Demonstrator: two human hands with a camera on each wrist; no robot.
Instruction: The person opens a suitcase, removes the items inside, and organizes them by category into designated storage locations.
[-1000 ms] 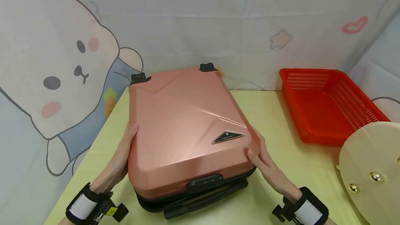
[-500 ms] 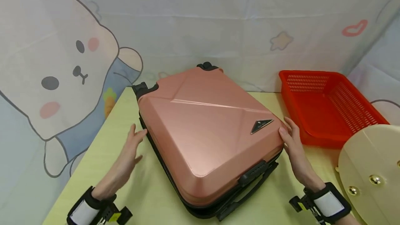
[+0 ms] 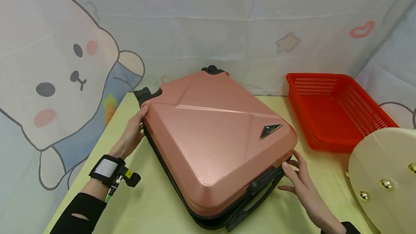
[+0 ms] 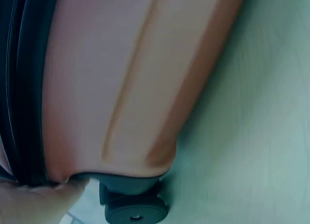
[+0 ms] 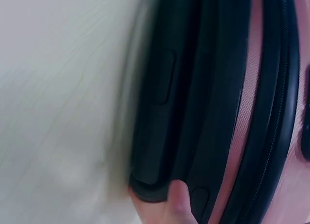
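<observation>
Suitcase (image 3: 211, 133), pink hard shell, on its broad side at the middle of the table (image 3: 276, 219), set cornerwise: wheel end away, handle (image 3: 256, 204) toward the person. Can't tell whether the underside sits fully on the surface.

Left hand (image 3: 130, 133) grips the long side by the far left wheel (image 3: 143, 95), thumb up on the shell edge. Right hand (image 3: 305, 187) holds the near right corner, thumb by the handle's end — a lighter grip, I'd judge, with one lower finger off the case.

Step looks like positioning the case by its edges. To do it well: keep the hands on opposite corners as here, match the push on both sides, turn it rather than lift. Smooth shell probably slips under a fingertip hold, so get more of the right hand around the corner. Keep fingers from getting caught under the case. Watch clearance on the right: basket (image 3: 318, 138) stands near that side.

Count:
- suitcase: 1, with 1 handle, 1 lock (image 3: 262, 180), 1 badge (image 3: 270, 130), 2 wheel corners visible in the head view
- hands: 2, both on the case
- red basket: 1
- round cream thing (image 3: 373, 158): 1, cut off by the frame — 3 metal studs showing
- printed cloth (image 3: 208, 28) behind: hearts 2, star 1
</observation>
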